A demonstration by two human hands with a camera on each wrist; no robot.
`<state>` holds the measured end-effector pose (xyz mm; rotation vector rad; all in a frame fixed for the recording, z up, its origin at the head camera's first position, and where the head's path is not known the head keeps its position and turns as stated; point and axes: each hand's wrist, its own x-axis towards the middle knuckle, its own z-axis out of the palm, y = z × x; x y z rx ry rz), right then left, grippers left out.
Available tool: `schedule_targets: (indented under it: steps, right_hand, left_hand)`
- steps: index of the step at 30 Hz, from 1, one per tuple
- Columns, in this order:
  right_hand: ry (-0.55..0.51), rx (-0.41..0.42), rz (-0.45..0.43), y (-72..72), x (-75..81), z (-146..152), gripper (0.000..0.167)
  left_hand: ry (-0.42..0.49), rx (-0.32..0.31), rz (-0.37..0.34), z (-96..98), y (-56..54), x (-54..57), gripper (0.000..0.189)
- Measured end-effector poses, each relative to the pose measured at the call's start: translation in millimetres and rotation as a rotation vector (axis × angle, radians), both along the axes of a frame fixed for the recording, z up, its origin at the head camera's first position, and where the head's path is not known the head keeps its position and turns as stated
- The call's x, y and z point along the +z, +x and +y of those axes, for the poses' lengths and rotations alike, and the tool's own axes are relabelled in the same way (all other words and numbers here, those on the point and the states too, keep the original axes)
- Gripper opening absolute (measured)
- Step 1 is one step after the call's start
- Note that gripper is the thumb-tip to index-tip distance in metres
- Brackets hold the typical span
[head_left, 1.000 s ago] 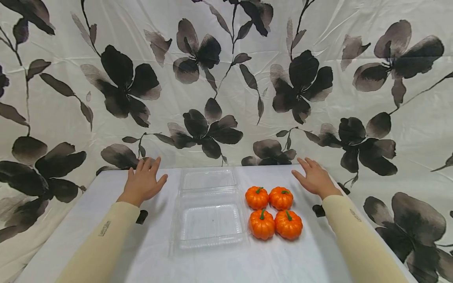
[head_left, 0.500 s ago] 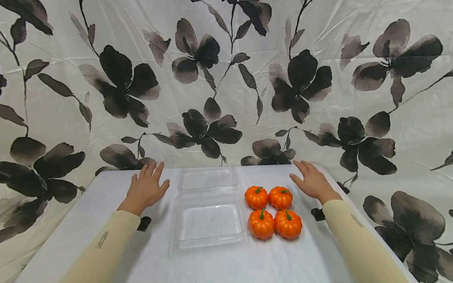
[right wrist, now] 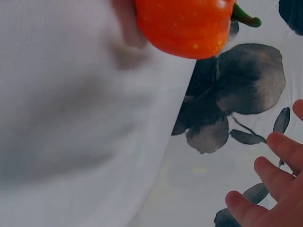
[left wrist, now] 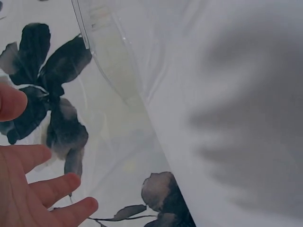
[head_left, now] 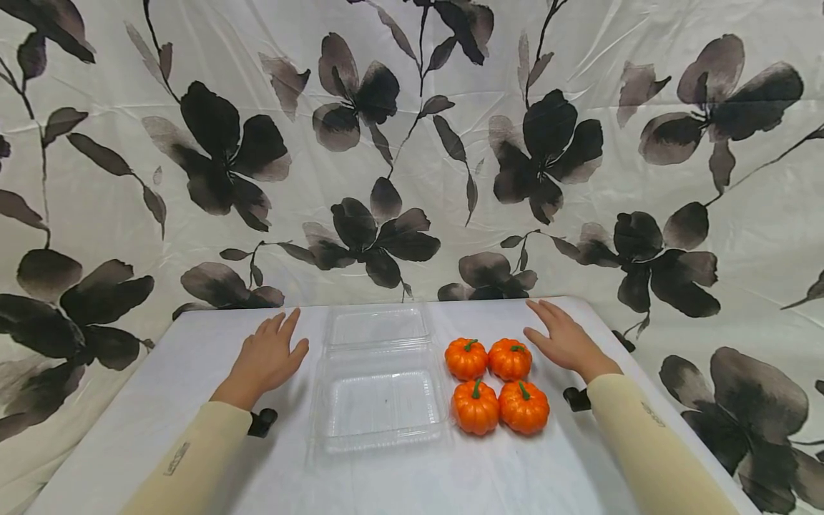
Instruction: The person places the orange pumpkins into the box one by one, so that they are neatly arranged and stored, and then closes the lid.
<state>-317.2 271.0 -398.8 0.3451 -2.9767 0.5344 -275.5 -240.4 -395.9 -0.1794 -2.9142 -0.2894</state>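
Observation:
My left hand (head_left: 266,361) hovers over the table to the left of a clear plastic clamshell box (head_left: 385,400), fingers spread and holding nothing. The box lies with its lid (head_left: 380,327) folded back toward the far edge. On the right of the box sit several small orange pumpkins (head_left: 476,409) with green stems, grouped two by two. My right hand (head_left: 569,345) is just right of the far pair, fingers extended, touching none of them. The right wrist view shows part of one pumpkin (right wrist: 187,23) and my spread fingertips (right wrist: 272,172). In the left wrist view, my fingers (left wrist: 57,189) are apart from the box.
A white cloth covers the table (head_left: 380,490). Behind it hangs a pale curtain (head_left: 463,179) printed with dark flowers, close against the far edge. A small black wrist device (head_left: 262,423) is under my left sleeve, another (head_left: 576,399) by the right.
Both hands have come slightly nearer to me, the left a little to the right and the right slightly left. Box and pumpkins stay where they were.

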Motion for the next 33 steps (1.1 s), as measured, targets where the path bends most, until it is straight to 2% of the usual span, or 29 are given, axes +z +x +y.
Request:
schedule_targets:
  steps: [10,19,33]
  right_hand:
    - [-0.047,0.019,-0.036,9.8,-11.4,-4.2,0.074]
    - [-0.116,0.06,-0.08,11.1,-25.7,-5.3,0.079]
    - [-0.196,0.035,-0.149,10.1,-36.1,-9.3,0.083]
  left_hand:
    - [0.079,-0.035,-0.024,2.2,10.4,-10.2,0.063]
    - [0.216,-0.06,-0.106,4.0,18.0,-16.9,0.062]
    - [0.392,-0.087,-0.187,3.9,29.8,-28.3,0.063]
